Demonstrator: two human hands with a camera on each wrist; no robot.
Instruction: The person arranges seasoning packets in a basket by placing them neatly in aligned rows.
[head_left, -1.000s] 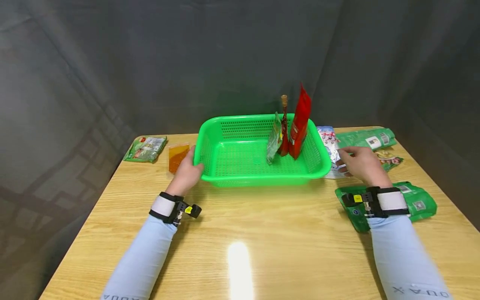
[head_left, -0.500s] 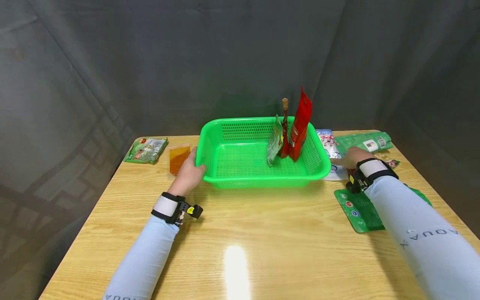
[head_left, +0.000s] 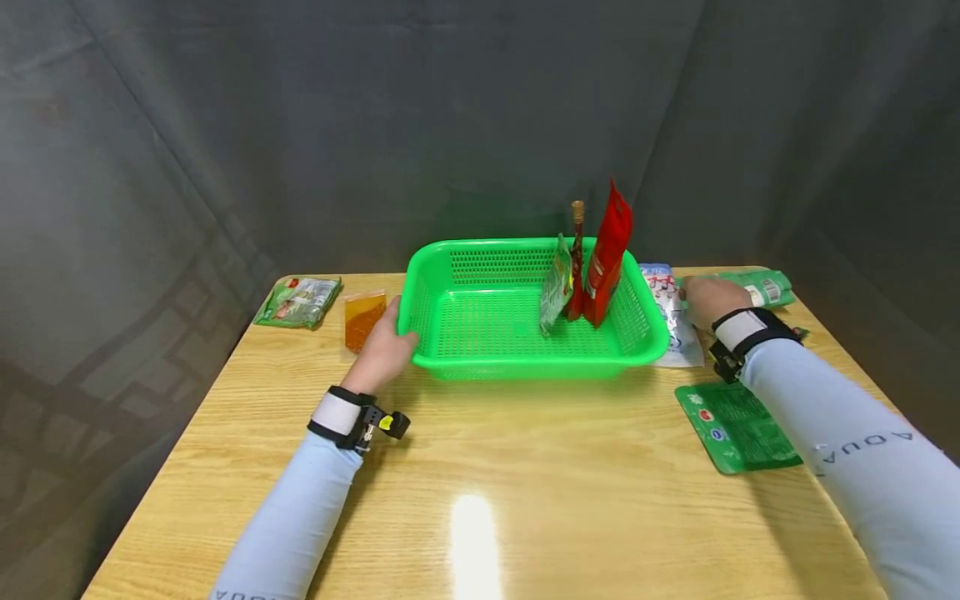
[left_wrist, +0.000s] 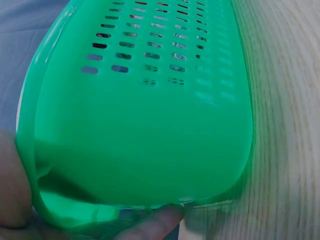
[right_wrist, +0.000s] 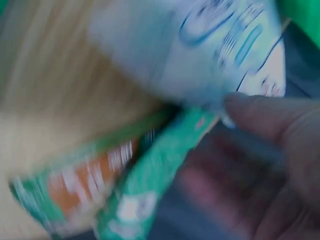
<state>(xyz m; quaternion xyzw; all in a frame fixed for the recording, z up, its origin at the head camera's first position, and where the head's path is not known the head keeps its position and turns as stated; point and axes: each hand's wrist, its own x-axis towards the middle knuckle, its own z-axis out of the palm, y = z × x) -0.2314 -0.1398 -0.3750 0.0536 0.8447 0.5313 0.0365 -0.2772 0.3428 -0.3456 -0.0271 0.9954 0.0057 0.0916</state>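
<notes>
My left hand (head_left: 382, 352) grips the left rim of a green plastic basket (head_left: 517, 367), with a fingertip (left_wrist: 167, 220) showing under the rim in the left wrist view. At the right, my right hand (head_left: 712, 302) is beside a white printed pouch (head_left: 678, 343) that lies flat next to the basket. In the blurred right wrist view its thumb meets the pouch's edge, while the other fingers (right_wrist: 205, 192) are spread apart from the thumb. Inside the basket stand a red pouch (head_left: 609, 254), a slim corked dark-red bottle (head_left: 577, 217) and a green packet (head_left: 556, 292).
A green bag (head_left: 776, 287) lies behind the right hand, and a flat green pouch (head_left: 738, 429) lies partly under the right forearm. Left of the basket are an orange-brown sachet (head_left: 363, 321) and a green packet (head_left: 298, 302). A grey cloth (head_left: 480, 125) backs the wooden table (head_left: 420, 500).
My right hand has moved from over the bags at the right to the white pouch's edge, and the right forearm has swung outward. My left hand keeps its grip on the basket.
</notes>
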